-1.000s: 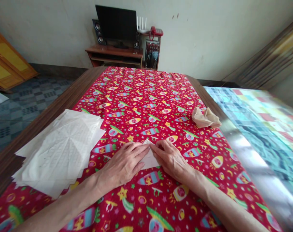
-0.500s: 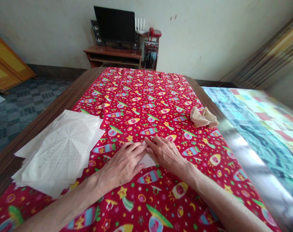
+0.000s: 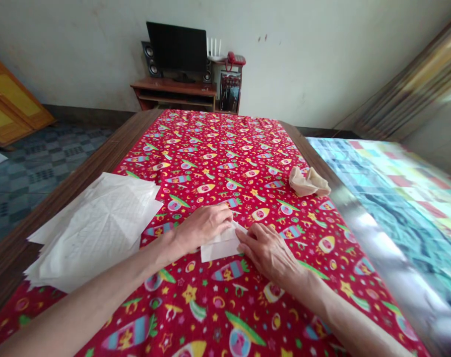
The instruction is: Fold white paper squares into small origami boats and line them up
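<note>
A small white folded paper (image 3: 221, 250) lies on the red patterned cloth (image 3: 225, 161), in front of me. My left hand (image 3: 206, 225) covers its far left part, with fingers curled closed over the far edge. At the right end, my right hand (image 3: 268, 250) is closed on the paper, index finger and thumb pressing its edge; the other fingers are bent under. To the left sits a loose stack of thin white paper sheets (image 3: 95, 233) with crease lines. A folded beige paper shape (image 3: 309, 182) stands near the right edge of the cloth.
The cloth covers a brown wooden table (image 3: 113, 153). Beyond its far end a wooden desk (image 3: 173, 88) holds a monitor (image 3: 177, 49), speakers and a red telephone (image 3: 234, 59). A bed with a patchwork cover (image 3: 389, 198) stands on the right, a yellow cabinet (image 3: 15, 101) on the left.
My hands have moved apart from their meeting point at the paper's top, the right one sliding right and nearer. More of the folded paper shows. The view has tilted slightly up.
</note>
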`<move>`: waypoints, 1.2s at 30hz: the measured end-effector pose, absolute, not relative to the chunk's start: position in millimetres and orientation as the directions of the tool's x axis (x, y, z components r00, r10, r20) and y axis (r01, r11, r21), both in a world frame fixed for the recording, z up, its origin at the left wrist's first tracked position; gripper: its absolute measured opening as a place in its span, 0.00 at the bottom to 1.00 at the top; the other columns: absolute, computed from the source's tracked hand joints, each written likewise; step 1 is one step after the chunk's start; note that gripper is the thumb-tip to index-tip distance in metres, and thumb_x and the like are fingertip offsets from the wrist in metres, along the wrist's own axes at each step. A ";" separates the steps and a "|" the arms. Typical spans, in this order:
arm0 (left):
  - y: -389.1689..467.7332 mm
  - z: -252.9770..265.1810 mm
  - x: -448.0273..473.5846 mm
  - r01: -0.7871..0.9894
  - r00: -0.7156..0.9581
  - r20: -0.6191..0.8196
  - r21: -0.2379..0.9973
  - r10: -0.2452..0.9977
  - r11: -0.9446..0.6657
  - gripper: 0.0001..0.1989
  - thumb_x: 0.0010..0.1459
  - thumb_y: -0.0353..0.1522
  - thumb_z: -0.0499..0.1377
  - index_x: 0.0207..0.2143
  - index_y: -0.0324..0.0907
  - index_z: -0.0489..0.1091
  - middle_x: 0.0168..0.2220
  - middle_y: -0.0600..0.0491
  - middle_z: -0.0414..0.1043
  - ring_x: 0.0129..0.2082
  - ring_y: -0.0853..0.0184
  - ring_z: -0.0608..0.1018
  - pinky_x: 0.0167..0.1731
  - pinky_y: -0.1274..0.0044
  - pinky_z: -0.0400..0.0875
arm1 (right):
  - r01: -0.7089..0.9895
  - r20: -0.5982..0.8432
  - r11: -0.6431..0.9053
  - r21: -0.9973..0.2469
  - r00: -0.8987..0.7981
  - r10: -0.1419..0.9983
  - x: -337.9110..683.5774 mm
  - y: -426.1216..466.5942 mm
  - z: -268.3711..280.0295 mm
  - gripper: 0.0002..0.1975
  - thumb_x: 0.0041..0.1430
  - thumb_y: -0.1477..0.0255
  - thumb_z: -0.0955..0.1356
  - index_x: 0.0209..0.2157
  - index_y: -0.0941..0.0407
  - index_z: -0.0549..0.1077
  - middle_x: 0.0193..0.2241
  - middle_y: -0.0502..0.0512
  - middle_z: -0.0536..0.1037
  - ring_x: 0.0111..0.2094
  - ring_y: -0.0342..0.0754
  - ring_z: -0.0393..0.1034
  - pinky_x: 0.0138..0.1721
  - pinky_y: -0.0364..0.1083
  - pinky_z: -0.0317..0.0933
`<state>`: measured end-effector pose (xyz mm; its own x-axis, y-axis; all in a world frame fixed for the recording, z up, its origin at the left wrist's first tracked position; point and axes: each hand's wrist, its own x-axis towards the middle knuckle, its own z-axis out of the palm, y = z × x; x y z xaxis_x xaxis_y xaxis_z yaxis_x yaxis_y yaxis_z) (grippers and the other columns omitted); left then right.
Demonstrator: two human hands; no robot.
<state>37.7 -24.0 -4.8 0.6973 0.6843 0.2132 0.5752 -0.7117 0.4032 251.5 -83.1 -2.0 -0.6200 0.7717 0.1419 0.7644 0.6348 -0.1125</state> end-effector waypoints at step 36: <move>-88.4 9.1 21.3 0.448 0.340 -0.403 0.864 0.850 0.231 0.18 0.61 0.45 0.49 0.29 0.40 0.63 0.22 0.54 0.73 0.15 0.70 0.74 0.14 0.82 0.65 | 0.555 0.431 0.831 0.038 -0.759 0.488 241.8 -66.6 -3.1 0.09 0.65 0.76 0.60 0.41 0.60 0.71 0.34 0.58 0.74 0.37 0.50 0.64 0.40 0.53 0.59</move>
<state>21.3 -88.4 9.1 0.3397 0.8498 -0.4030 0.4477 0.2308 0.8639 241.8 -66.6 -3.1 -0.7595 0.4875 0.4307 0.5550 0.8310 0.0380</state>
